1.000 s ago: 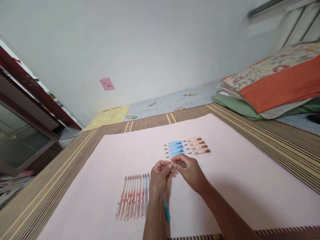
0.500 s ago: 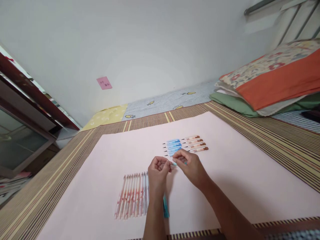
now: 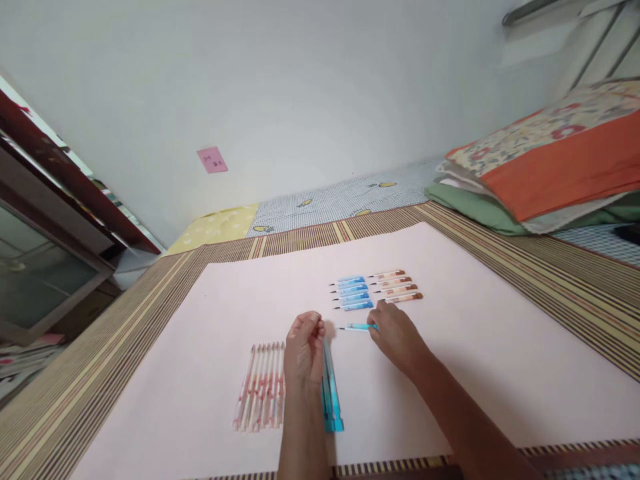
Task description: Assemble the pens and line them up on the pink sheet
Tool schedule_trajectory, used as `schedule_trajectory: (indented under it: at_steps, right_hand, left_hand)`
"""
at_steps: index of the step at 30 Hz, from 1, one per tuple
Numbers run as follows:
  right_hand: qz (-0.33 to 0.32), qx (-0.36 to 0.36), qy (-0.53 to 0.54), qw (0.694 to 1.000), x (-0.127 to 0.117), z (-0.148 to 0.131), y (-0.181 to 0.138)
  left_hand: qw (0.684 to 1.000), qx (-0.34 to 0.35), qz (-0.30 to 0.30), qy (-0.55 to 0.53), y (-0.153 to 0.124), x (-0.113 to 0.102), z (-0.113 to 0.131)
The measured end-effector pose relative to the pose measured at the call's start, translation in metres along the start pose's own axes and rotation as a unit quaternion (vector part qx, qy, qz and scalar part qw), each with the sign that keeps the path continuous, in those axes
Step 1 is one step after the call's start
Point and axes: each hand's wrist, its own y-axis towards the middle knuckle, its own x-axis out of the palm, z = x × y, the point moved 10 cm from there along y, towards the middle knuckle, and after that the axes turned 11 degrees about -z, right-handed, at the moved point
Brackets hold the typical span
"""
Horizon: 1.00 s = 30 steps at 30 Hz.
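Near the near edge of the pale pink sheet [image 3: 200,347], a few slim teal pens [image 3: 332,393] lie beside the left forearm, which partly hides them. Left of it stands a close row of translucent, pink-patterned pens [image 3: 259,393]. The left hand [image 3: 306,347] is raised above, fingertips drawn together; whether they pinch anything cannot be made out. To its right, around the sheet's middle, the right hand [image 3: 397,333] grips the rear end of a slender teal-and-white pen [image 3: 356,327], its dark point facing left. The hands are apart; half a second ago they nearly met, and less of this pen and of the teal row showed.

Toward the sheet's far edge lie four glossy blue pens [image 3: 353,293] and, right of them, four cream-and-brown ones [image 3: 397,287]. Beyond that edge come a finely striped mat [image 3: 295,247], checked cloth [image 3: 325,197] and a smooth wall [image 3: 350,80].
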Motion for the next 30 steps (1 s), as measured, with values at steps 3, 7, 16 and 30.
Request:
schedule_trajectory:
  at_steps: [3,7,16,30]
  right_hand:
    - [0.032,-0.005,0.006,0.999,-0.007,0.001,-0.002]
    - [0.092,-0.038,0.193,0.976,-0.025,0.004,-0.009]
    - [0.037,-0.107,0.504,0.856,-0.033,-0.035,-0.02]
    - [0.032,-0.104,0.577,0.809,-0.016,-0.039,-0.018]
  left_hand:
    - [1.0,-0.001,-0.003,0.002,0.0,0.0,0.001]
    - [1.0,-0.007,-0.014,-0.019,0.0,0.002,0.0]
    - [0.996,-0.021,-0.059,-0.066,-0.001,0.011,-0.003]
    - [0.995,0.022,-0.077,0.058,-0.001,0.019,0.012]
